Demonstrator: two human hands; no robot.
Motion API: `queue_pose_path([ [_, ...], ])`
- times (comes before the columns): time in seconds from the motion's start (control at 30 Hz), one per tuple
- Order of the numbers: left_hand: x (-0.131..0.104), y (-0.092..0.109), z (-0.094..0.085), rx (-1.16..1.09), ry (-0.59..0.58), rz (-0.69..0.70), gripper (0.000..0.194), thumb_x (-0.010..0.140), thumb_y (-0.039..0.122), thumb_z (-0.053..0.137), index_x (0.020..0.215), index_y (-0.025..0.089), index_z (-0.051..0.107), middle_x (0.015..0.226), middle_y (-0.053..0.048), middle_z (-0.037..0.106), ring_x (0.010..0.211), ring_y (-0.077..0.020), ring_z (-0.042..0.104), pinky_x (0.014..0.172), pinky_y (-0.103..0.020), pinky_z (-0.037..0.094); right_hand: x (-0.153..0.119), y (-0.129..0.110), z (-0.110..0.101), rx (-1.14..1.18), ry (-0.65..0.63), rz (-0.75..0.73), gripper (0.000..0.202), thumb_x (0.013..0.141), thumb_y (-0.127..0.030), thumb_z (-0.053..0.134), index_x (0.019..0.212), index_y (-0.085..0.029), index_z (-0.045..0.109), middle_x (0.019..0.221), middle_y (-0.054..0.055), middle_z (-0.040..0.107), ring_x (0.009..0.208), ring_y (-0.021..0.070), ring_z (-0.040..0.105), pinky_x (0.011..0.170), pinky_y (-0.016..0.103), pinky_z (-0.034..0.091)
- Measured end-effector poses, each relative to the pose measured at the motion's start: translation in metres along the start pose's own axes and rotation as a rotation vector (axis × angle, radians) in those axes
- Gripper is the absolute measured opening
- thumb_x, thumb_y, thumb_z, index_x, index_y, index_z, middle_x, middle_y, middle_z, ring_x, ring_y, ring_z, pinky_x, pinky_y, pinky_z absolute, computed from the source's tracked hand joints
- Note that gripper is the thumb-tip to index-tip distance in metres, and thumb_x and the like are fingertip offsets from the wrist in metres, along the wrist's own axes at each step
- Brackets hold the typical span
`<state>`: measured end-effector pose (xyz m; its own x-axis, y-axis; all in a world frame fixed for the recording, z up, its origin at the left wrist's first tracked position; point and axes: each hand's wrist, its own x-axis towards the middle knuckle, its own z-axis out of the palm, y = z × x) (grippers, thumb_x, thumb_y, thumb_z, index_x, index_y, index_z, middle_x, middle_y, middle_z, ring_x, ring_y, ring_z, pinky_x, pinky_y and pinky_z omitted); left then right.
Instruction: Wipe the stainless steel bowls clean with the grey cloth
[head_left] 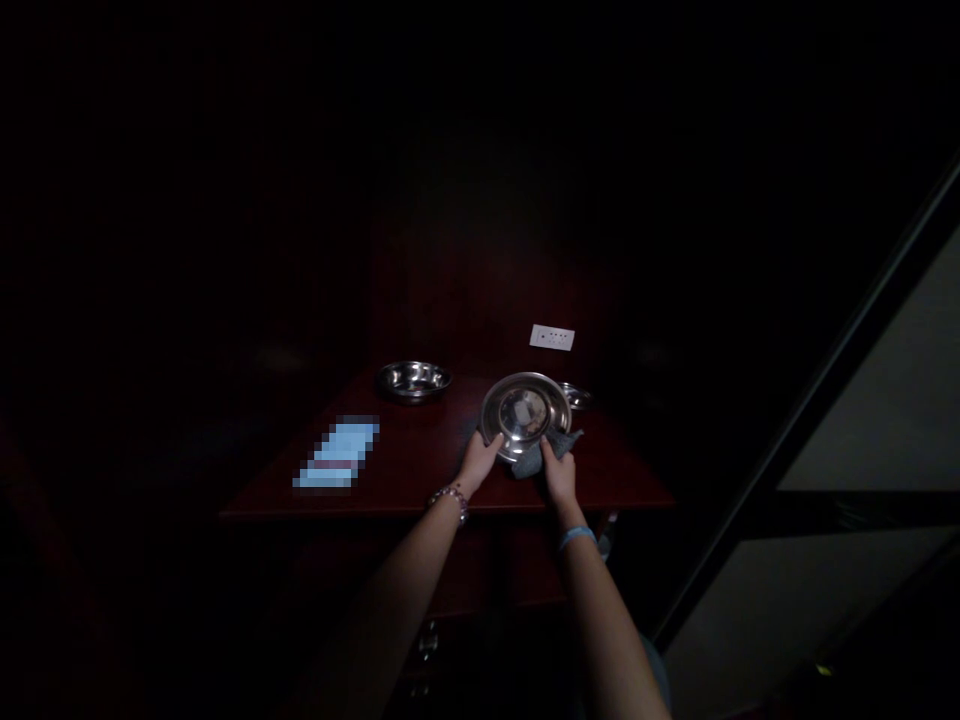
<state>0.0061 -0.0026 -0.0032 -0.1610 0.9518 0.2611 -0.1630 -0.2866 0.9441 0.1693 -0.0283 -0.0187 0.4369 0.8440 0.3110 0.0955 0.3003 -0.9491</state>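
Note:
A round, shiny metal plate point(524, 412) is tilted up above the dark red table. My left hand point(478, 462) grips its lower left rim, thumb on the near face and the other fingers mostly hidden. At the lower right rim, my right hand point(559, 472) is closed on a grey cloth point(529, 461), which lies against the plate's edge. A metal bowl point(414, 381) stands on the table to the left. Partly hidden behind the plate is another metal dish point(577, 397).
The dark red table point(405, 470) has its near edge just below my hands. A bright pixelated rectangle point(337, 452) lies at its left. On the back wall is a white socket panel point(552, 337). A dark slanted frame point(810, 400) runs along the right. Much else is too dark.

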Motion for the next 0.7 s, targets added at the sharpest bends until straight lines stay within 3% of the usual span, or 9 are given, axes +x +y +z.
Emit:
queue_pose_path([
  [0.33,0.0033,-0.0048,0.0016,-0.159,-0.137,0.07,0.055,0.07,0.044,0.087,0.112,0.011,0.073,0.12,-0.018,0.077,0.115,-0.0307,0.071,0.109,-0.047,0.05,0.0007,-0.0002,0.0002,0.006,-0.002,0.001,0.055,0.079,-0.058,0.069,0.104,-0.01,0.078,0.107,0.018,0.081,0.104,0.0316,0.077,0.091,0.037,0.058],
  [0.7,-0.0008,0.0008,0.0016,-0.174,-0.135,0.048,0.049,0.067,0.036,0.091,0.107,0.013,0.074,0.12,-0.016,0.077,0.115,-0.0315,0.072,0.11,-0.049,0.05,0.0006,0.0005,-0.0003,-0.001,0.004,-0.007,0.054,0.078,-0.059,0.069,0.1,-0.01,0.079,0.103,0.017,0.081,0.101,0.0317,0.077,0.088,0.036,0.059],
])
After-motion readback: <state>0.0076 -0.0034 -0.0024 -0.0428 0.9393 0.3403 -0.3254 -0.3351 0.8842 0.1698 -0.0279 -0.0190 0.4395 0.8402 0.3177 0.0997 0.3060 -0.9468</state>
